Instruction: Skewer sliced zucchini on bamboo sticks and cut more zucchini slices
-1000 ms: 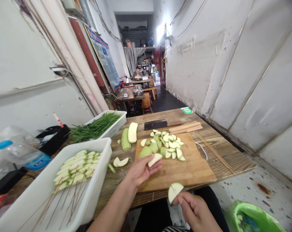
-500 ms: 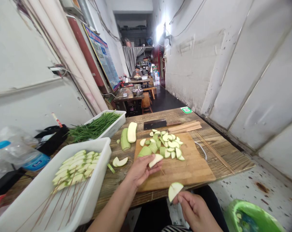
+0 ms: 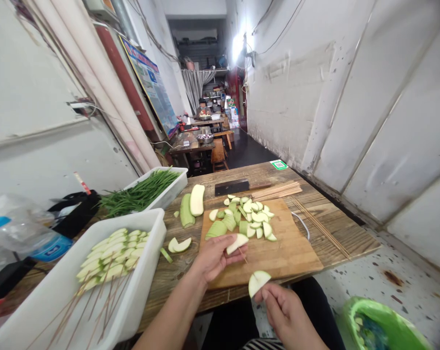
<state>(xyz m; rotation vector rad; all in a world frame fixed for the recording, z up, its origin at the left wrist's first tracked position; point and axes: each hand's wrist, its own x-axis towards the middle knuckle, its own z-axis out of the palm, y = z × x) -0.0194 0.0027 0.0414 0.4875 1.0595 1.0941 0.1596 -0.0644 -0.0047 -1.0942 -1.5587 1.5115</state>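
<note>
My left hand (image 3: 217,257) is closed around a half-round zucchini slice (image 3: 237,243) above the cutting board (image 3: 271,260). A thin skewer (image 3: 244,254) pokes out by its fingers, pointing down and right. Lower, just past the table's near edge, my right hand (image 3: 287,306) pinches another half-round slice (image 3: 259,283) between thumb and fingers, its pale cut face showing. The two slices are apart. Cut zucchini pieces (image 3: 256,218) lie heaped on the back of the board, beside a fanned row of green-skinned slices (image 3: 218,229).
A white tray (image 3: 155,243) at left holds skewered slices; behind it stands a tray of green stalks (image 3: 143,192). Two zucchini pieces (image 3: 196,200), a cleaver (image 3: 231,187) and bamboo skewers (image 3: 322,228) lie on the table. A green bin (image 3: 383,316) is lower right. Another person (image 3: 202,107) sits far back.
My right hand has moved slightly up and left with its slice, closer to my left hand. The left hand has shifted a little right, and its skewer shows more clearly.
</note>
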